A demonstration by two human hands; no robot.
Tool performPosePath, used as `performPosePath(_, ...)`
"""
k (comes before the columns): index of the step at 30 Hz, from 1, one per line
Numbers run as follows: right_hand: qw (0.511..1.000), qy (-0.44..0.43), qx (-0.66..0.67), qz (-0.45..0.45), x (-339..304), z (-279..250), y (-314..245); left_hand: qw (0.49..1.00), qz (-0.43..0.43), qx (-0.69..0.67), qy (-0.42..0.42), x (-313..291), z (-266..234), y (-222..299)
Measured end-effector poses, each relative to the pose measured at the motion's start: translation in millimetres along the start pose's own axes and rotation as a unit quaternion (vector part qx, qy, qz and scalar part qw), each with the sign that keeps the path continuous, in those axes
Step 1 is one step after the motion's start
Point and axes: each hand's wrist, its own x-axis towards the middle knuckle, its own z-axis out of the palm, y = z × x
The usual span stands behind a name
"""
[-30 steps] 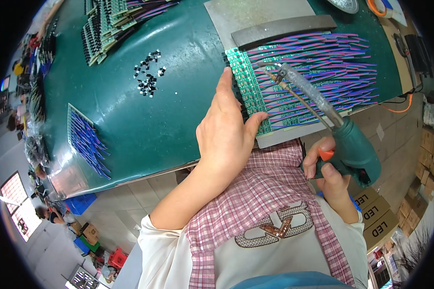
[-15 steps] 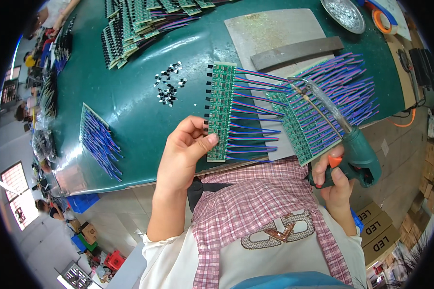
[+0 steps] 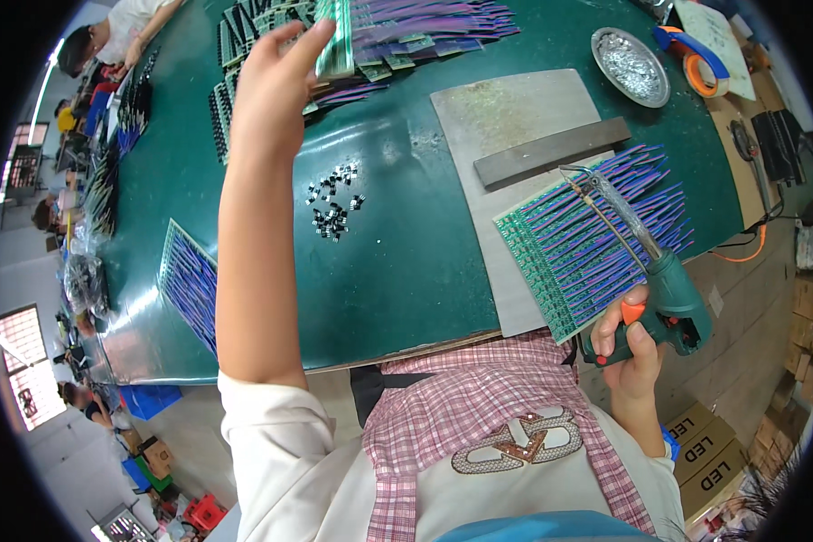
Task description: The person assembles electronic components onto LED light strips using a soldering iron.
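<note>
At the far side of the table my left hand (image 3: pixel 275 90) is closed on the edge of a green circuit board panel (image 3: pixel 337 54) with blue and pink wires. The panel is slightly blurred, over a stack of similar wired boards (image 3: pixel 221 113). My right hand (image 3: pixel 630 348) is wrapped round the dark green handle of a soldering gun (image 3: pixel 676 287) with an orange trigger. The gun's bent metal tip lies above another wired board panel (image 3: pixel 537 266), which rests on a grey mat (image 3: pixel 479 108). Small black-and-white parts (image 3: pixel 331 219) lie loose in the middle.
A dark grey bar (image 3: pixel 551 154) lies across the mat. Beyond stands a round metal dish (image 3: pixel 630 68) of shiny bits, beside an orange tape roll (image 3: pixel 703 77). Another wired board (image 3: pixel 185 285) lies at left, partly behind my left forearm. A co-worker (image 3: pixel 122 36) sits at far left.
My left hand has carried the board panel from the table's near middle up and left to the far stack. The soldering gun has barely moved in my right hand.
</note>
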Motion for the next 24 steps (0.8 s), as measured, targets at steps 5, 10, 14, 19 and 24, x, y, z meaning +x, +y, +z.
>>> performPosePath(5, 1.0, 0.005, -0.025, -0.009, -6, -2, -6, 0.807, 0.298, 0.509, 0.038, 47, 46, -55)
performPosePath(10, 1.0, 0.021, -0.017, -0.012, -10, -6, -3, 0.765, 0.235, 0.599, -0.007, 48, 58, -62)
performPosePath(14, 0.999, 0.035, -0.027, -0.028, -10, -16, -4, 0.812, 0.411, 0.414, 0.023, -22, 74, -16)
performPosePath(19, 0.96, 0.034, -0.244, -0.137, 15, -35, -25, 0.831, 0.326, 0.308, -0.329, -206, 125, -15)
performPosePath(24, 0.822, -0.044, -0.509, -0.252, 76, -21, -53, 0.826, 0.267, 0.35, -0.353, -237, 126, -33)
